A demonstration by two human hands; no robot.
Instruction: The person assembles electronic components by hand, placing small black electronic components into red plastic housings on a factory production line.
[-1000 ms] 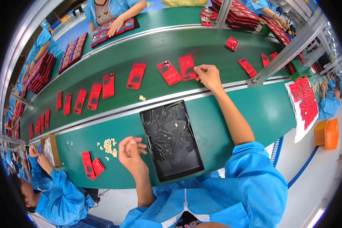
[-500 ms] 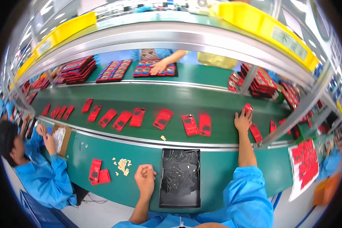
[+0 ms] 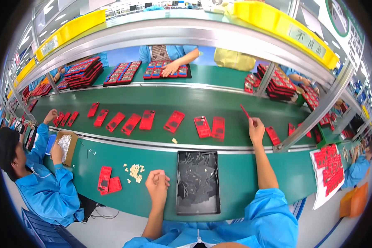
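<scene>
My right hand (image 3: 257, 130) is raised over the far green belt, its fingers closed on one end of a red phone-shaped cover (image 3: 244, 110) seen edge-on. Closed with the fingers curled, my left hand (image 3: 157, 184) hovers between a small heap of cream-coloured pieces (image 3: 135, 172) and a black tray (image 3: 197, 208); whatever it may hold is hidden. Thin dark grey pieces (image 3: 197, 175) fill much of that tray. Left of the cream heap, two red covers (image 3: 104, 178) lie overlapping on the green worktable (image 3: 235, 186).
Several red covers (image 3: 174, 121) lie along the belt (image 3: 165, 97). A metal post (image 3: 314, 115) rises at the right. At my left sits a co-worker in blue (image 3: 53, 190) beside a cardboard box (image 3: 71, 144). Across the belt, another person's hand (image 3: 171, 68) touches a tray of red parts.
My right hand has lifted the red cover off the belt and drawn it left and nearer, turning it edge-on. My left hand stays curled by the tray. The left co-worker's hand reached to the belt.
</scene>
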